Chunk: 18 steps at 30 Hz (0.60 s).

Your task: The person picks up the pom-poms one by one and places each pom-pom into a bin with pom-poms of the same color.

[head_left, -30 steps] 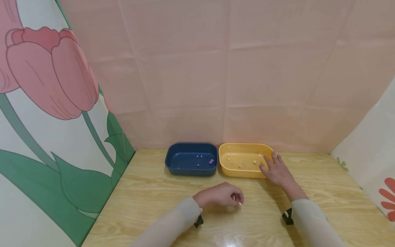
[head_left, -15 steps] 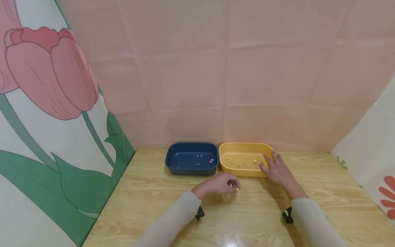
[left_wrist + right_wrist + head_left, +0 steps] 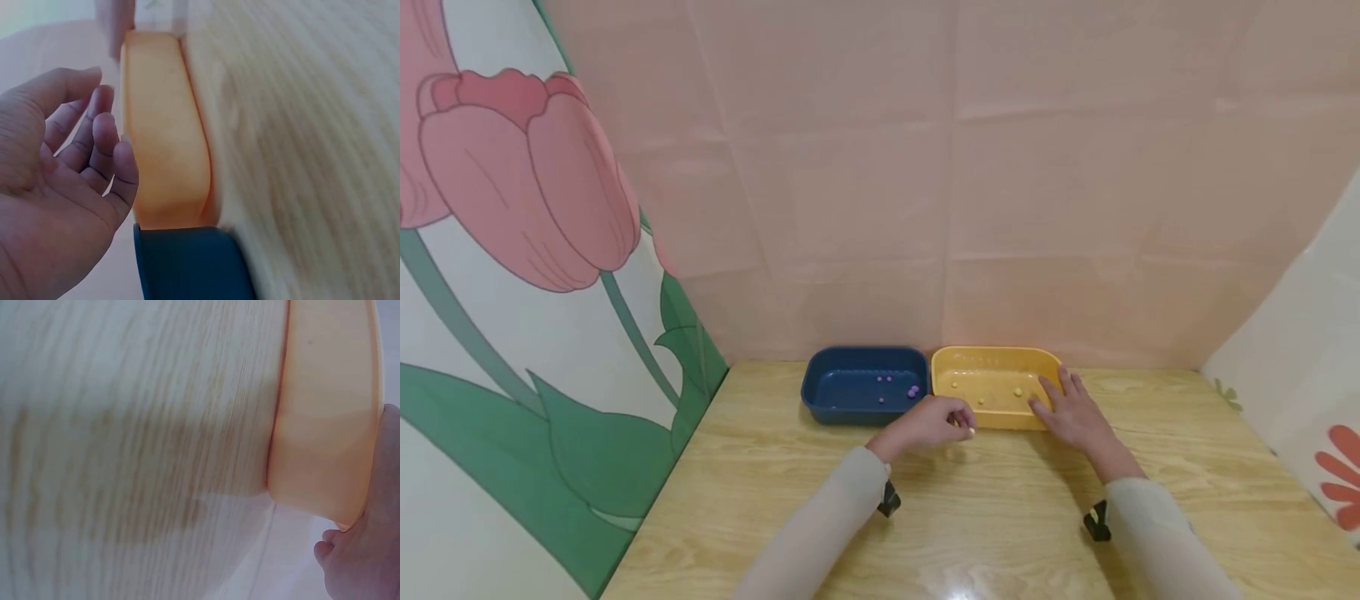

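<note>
My left hand (image 3: 931,421) pinches a small yellow bead (image 3: 972,431) between thumb and fingertips, just in front of the yellow tray (image 3: 1007,421). In the left wrist view the fingers bend toward the thumb beside the yellow tray's wall (image 3: 165,125); the bead is not visible there. My right hand (image 3: 1077,417) rests across the right end of that tray with fairly straight, spread fingers, some inside the rim and some outside. In the right wrist view fingertips (image 3: 323,551) show past the tray's corner. A few yellow beads (image 3: 1018,392) lie in the yellow tray.
Left of the yellow tray, nearly touching it, stands a blue tray (image 3: 835,392) with several purple beads (image 3: 913,391). Both trays stand on a wood-grain table (image 3: 1000,517) against a pink backdrop (image 3: 951,208). A tulip-printed panel (image 3: 542,183) borders the left side.
My left hand has moved away from me, with the yellow bead between its fingers, from over the table to the yellow tray's front edge. The right hand stays on the tray.
</note>
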Each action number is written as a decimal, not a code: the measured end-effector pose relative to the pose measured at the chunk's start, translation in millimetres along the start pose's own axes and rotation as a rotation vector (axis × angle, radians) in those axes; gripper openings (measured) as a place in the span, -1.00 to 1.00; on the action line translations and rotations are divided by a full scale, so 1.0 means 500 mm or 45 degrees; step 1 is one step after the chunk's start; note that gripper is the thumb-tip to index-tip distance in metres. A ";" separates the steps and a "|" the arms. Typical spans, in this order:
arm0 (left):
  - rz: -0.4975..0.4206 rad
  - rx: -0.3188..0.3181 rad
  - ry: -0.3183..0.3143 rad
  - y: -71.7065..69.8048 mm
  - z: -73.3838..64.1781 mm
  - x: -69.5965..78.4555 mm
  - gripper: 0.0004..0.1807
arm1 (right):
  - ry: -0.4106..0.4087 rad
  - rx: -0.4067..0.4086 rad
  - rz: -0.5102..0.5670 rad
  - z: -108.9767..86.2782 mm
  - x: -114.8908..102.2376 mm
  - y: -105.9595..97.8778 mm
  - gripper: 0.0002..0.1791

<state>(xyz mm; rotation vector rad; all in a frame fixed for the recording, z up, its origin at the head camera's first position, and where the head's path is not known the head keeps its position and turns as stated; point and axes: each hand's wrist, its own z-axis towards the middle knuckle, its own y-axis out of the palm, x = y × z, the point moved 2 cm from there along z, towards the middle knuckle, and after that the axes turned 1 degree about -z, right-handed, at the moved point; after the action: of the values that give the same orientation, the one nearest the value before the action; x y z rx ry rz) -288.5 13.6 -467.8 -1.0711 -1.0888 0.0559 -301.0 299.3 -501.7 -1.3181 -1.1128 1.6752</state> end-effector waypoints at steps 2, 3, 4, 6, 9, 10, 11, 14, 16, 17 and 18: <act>-0.003 0.022 -0.003 -0.006 0.007 0.002 -0.96 | 0.000 0.001 0.003 0.002 0.000 -0.001 -0.13; 0.001 0.033 -0.003 -0.009 0.010 0.003 -0.96 | -0.002 0.003 0.004 0.003 0.000 -0.002 -0.12; 0.006 0.041 -0.002 -0.012 0.013 0.004 -0.96 | -0.002 0.004 0.007 0.003 -0.001 -0.002 -0.12; 0.019 0.057 0.002 -0.018 0.019 0.008 -0.95 | -0.003 0.009 0.009 0.004 -0.002 -0.002 -0.13; 0.031 0.068 -0.008 -0.024 0.029 0.014 -0.95 | -0.001 0.007 0.013 0.001 -0.001 -0.002 -0.14; 0.031 0.070 -0.015 -0.026 0.032 0.015 -0.94 | 0.002 0.004 0.013 0.000 0.000 0.000 -0.14; 0.037 0.075 -0.020 -0.029 0.036 0.017 -0.94 | 0.005 0.000 0.013 -0.001 0.001 0.001 -0.13; 0.030 0.095 -0.043 -0.040 0.047 0.023 -0.93 | 0.005 0.003 0.007 0.000 0.004 0.003 -0.11; 0.023 0.108 -0.066 -0.048 0.055 0.026 -0.91 | 0.005 0.014 0.004 0.001 0.004 0.003 -0.09; 0.025 0.115 -0.080 -0.051 0.059 0.026 -0.92 | 0.003 0.015 0.009 0.000 0.004 0.003 -0.09; 0.031 0.124 -0.092 -0.054 0.063 0.025 -0.92 | 0.001 0.018 0.008 0.000 0.004 0.003 -0.09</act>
<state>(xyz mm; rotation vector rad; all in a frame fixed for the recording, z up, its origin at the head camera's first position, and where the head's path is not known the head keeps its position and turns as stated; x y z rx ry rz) -317.3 27.1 -438.3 -1.0009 -1.1267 0.1665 -301.6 300.3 -503.8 -1.3143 -1.0957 1.6840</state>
